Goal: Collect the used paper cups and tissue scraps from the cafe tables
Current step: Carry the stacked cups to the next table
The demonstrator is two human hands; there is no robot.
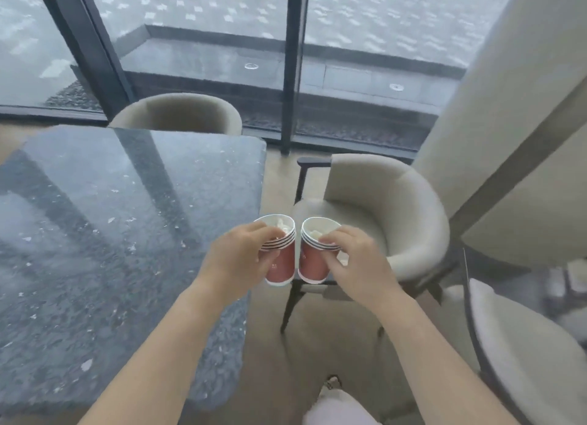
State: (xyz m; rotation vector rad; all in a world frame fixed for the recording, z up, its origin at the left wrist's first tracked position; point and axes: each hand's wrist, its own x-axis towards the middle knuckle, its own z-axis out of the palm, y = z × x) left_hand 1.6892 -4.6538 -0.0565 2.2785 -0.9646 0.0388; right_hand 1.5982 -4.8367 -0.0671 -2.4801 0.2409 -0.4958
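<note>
My left hand (236, 259) grips a stack of several nested red paper cups (281, 266) with white rims; white tissue scraps (281, 226) lie inside the top cup. My right hand (355, 262) grips a second stack of red paper cups (311, 267), also with white tissue (317, 232) in the top one. The two stacks are held side by side, nearly touching, in the air just beyond the right edge of the dark speckled table (127, 218).
A beige armchair (397, 208) stands right behind the cups. Another beige chair (181, 113) sits at the table's far side, and a third (524, 354) at lower right. Glass walls with dark frames (290, 75) lie ahead. A beige pillar (508, 123) rises at right.
</note>
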